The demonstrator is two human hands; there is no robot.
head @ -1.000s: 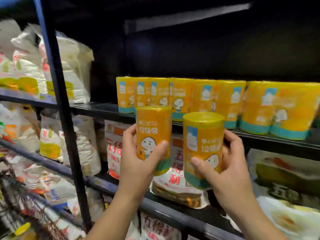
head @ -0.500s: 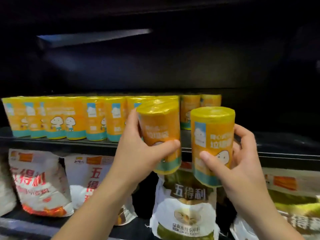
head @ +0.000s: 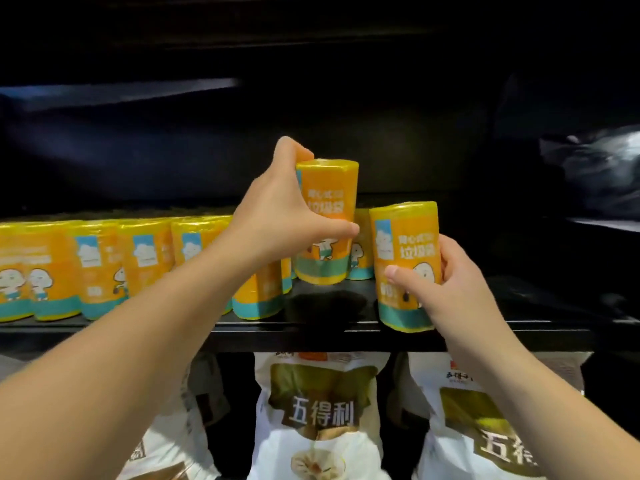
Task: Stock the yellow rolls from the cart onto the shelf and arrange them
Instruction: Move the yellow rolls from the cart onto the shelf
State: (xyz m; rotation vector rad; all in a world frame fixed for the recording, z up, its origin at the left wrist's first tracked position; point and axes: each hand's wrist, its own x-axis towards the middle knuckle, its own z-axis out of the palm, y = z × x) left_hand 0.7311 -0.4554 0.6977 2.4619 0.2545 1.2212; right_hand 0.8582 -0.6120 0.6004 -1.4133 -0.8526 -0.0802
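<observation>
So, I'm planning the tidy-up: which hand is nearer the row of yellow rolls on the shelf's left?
Left. The left hand, gripping the higher roll, is over the right end of the row; the right hand holds the lower roll farther right.

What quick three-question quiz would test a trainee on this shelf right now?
1. True or false: the left hand grips the left roll and the right hand grips the right roll.
2. Where does the stocked row stand on the shelf, relative to the two held rolls? A) to their left B) to their right C) one level below
3. What hangs or lies on the level under this shelf?

Key: 1 true. 2 A. 3 White printed bags.
</observation>
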